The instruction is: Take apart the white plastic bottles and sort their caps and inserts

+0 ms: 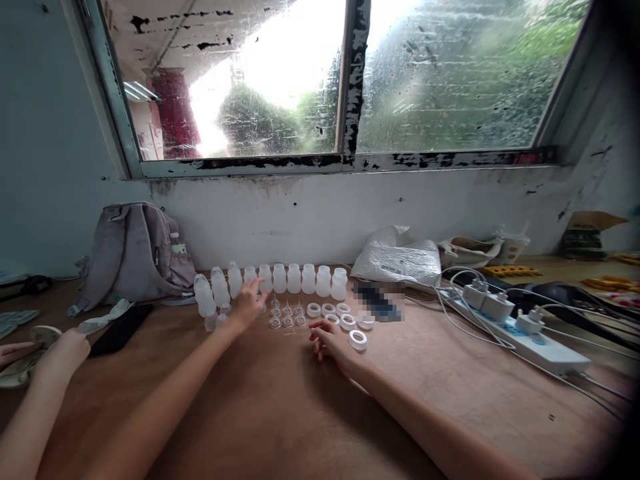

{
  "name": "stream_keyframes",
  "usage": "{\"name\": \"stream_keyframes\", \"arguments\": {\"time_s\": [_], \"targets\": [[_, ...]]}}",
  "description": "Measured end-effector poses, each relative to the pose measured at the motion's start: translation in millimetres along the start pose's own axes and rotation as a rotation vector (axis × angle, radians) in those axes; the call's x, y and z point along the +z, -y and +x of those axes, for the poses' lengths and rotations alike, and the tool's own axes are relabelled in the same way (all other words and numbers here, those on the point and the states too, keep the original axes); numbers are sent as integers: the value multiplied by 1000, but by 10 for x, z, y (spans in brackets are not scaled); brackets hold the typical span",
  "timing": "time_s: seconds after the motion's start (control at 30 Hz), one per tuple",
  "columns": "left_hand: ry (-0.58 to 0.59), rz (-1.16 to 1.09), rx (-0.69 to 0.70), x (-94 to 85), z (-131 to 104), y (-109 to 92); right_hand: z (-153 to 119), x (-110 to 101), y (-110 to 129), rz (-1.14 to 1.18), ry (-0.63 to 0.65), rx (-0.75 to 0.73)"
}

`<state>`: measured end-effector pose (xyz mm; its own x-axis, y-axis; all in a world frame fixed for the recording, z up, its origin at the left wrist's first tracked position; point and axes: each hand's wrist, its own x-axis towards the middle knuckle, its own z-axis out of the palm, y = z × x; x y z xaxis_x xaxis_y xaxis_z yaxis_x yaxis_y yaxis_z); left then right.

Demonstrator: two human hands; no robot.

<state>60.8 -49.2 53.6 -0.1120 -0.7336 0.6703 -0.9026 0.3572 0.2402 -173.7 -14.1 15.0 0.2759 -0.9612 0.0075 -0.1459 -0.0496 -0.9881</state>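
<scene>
My left hand (250, 303) reaches to the row of translucent bottles (294, 279), its fingers apart in front of one of them; whether it touches that bottle is hard to tell. Over the table my right hand (330, 341) is beside the white rings (358, 340), its fingers loosely curled, and a ring shows just behind them. Between the hands stand several clear nipples (287, 313) in short rows. At the left end of the row, bottles with tops (203, 295) stand upright, with small clear pieces in front of them.
At the far left another person's hands (63, 353) hold a pale object beside a black phone (121, 329). Behind are a grey backpack (143, 253) and a silver bag (397, 260). A white power strip (540, 343) with cables lies on the right side of the table (240, 413).
</scene>
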Motion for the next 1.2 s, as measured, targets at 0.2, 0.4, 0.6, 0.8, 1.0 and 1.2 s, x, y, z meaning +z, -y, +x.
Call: {"name": "stream_keyframes", "arguments": {"time_s": [0.2, 0.4, 0.6, 0.8, 1.0, 1.2], "targets": [[121, -56, -81, 473, -535, -96, 122, -362, 129, -816, -319, -451], [47, -204, -69, 381, -560, -142, 210, -559, 93, -1162, -292, -287], [-51, -382, 26, 270, -620, -300, 152, -363, -10, -1270, -200, -381], [57, -354, 157, 241, -675, -349, 53, -93, -102, -960, 72, -606], [338, -410, 208, 208, -677, -392, 71, -30, -136, -776, -113, -677], [183, -673, -126, 246, -611, -298, -17, 170, -131, -682, -78, -841]]}}
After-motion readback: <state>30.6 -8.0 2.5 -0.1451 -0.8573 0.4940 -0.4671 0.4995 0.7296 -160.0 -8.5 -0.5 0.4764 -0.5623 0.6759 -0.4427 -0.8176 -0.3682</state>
